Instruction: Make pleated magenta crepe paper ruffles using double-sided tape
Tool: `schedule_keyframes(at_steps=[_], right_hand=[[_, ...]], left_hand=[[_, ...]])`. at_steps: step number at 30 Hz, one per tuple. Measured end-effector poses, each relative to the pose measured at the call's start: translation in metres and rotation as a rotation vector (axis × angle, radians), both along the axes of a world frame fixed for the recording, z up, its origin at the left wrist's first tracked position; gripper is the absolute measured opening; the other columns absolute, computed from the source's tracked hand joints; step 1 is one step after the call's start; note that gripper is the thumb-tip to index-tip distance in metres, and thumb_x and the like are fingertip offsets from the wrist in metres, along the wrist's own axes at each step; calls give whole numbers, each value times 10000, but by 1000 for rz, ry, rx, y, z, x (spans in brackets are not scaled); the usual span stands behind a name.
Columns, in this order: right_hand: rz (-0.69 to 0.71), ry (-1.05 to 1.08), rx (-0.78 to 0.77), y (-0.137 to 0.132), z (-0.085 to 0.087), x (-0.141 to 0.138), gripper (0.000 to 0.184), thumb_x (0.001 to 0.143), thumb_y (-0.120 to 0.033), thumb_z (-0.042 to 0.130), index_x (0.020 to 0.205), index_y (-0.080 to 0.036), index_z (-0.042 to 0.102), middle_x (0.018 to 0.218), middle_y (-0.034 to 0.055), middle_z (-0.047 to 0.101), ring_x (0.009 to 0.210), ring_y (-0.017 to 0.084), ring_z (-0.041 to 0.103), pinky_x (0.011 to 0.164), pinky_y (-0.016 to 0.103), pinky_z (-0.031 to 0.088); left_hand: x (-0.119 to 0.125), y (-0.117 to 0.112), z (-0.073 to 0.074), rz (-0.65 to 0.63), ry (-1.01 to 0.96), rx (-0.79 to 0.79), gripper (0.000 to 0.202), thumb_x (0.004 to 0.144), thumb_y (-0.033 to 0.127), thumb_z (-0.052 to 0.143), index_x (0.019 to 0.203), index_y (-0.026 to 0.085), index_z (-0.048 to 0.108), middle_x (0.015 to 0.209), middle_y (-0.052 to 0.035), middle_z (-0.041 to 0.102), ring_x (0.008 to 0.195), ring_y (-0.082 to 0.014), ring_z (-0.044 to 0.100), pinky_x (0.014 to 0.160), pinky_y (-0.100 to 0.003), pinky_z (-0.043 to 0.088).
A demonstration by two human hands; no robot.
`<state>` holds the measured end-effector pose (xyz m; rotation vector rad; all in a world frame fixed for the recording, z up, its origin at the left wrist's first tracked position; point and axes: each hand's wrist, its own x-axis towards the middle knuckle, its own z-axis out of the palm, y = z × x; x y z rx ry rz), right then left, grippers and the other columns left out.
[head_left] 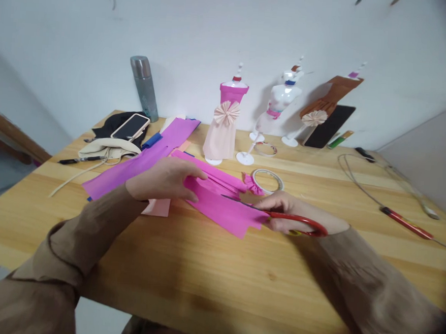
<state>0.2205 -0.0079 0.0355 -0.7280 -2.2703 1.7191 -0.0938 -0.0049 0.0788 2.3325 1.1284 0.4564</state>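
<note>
My left hand (169,177) pinches the left end of a bright pink crepe-paper sheet (223,210) between thumb and fingers. Red-handled scissors (303,222) are gripped in my right hand (286,209), their blades pointing left along the sheet's upper edge. The sheet's right end has a notched edge near my right fingers. Behind it lies a folded pink strip (215,171). A small gathered pink piece (254,184) sits beside a roll of tape (268,181). Purple crepe paper (139,166) stretches out past my left hand.
Mini dress forms stand at the back: one in a pink dress (220,136), one mostly bare (283,97), one in brown (333,96). At left are a flask (144,88), a phone (131,127) and a pen (80,160). A red soldering-iron-like tool (406,223) with cable lies right.
</note>
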Motion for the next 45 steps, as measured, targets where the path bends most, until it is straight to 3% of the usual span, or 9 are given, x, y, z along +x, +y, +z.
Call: schedule_keyframes(at_steps=[3, 6, 12, 20, 26, 31, 37, 45], right_hand=[[-47, -30, -48, 0, -1, 4, 421, 821, -536, 603, 709, -130, 585, 537, -55, 376, 463, 52, 297, 421, 218, 192], [-102, -49, -113, 2, -6, 10, 405, 813, -522, 612, 689, -139, 572, 516, -66, 360, 439, 44, 274, 400, 214, 175], [-161, -72, -191, 11, -22, 18, 451, 742, -579, 660, 733, -132, 596, 510, -58, 411, 406, 43, 297, 364, 208, 175], [-157, 4, -181, 18, -32, 26, 503, 737, -597, 669, 854, -108, 659, 555, -28, 479, 401, 40, 321, 342, 202, 192], [-166, 35, -170, 20, -39, 30, 517, 736, -622, 662, 820, -112, 645, 544, -27, 471, 394, 35, 303, 337, 204, 172], [-146, 54, -155, 17, -32, 27, 517, 769, -635, 621, 821, -121, 647, 539, -30, 476, 369, 29, 287, 327, 205, 161], [-149, 90, -160, 10, -17, 17, 550, 765, -675, 600, 726, -127, 609, 475, -50, 414, 370, 30, 255, 346, 216, 139], [-100, 118, -164, 14, -24, 19, 537, 780, -656, 601, 792, -121, 642, 492, -51, 434, 354, 22, 271, 339, 197, 164]], left_hand=[[-12, 7, 8, 41, 223, 5, 430, 688, 283, 743, 1107, 200, 690, 1102, -63, 698, 979, -221, 603, 847, -324, 448], [-23, 16, 11, 64, 261, 16, 366, 709, 319, 719, 1054, 199, 709, 1035, -48, 705, 909, -198, 609, 781, -292, 439], [-38, 28, 15, 126, 124, -64, 205, 700, 236, 673, 871, 137, 728, 695, 11, 644, 617, -103, 517, 595, -223, 384], [-37, 24, 18, 217, -216, -301, 297, 685, 233, 723, 963, 129, 743, 828, -40, 711, 710, -119, 598, 660, -242, 475], [-35, 24, 13, 285, -340, -270, 358, 699, 238, 736, 1047, 152, 740, 867, -53, 734, 719, -116, 596, 686, -259, 484], [-36, 25, 10, 287, -390, -270, 263, 738, 285, 719, 956, 147, 768, 833, -60, 742, 726, -128, 611, 686, -253, 481], [-36, 23, 11, 195, -399, -267, 186, 783, 286, 664, 762, 115, 735, 713, -20, 692, 663, -96, 571, 641, -216, 438], [-31, 21, 18, 211, -368, -175, 139, 704, 233, 697, 763, 108, 688, 714, -13, 662, 643, -89, 558, 612, -208, 441]])
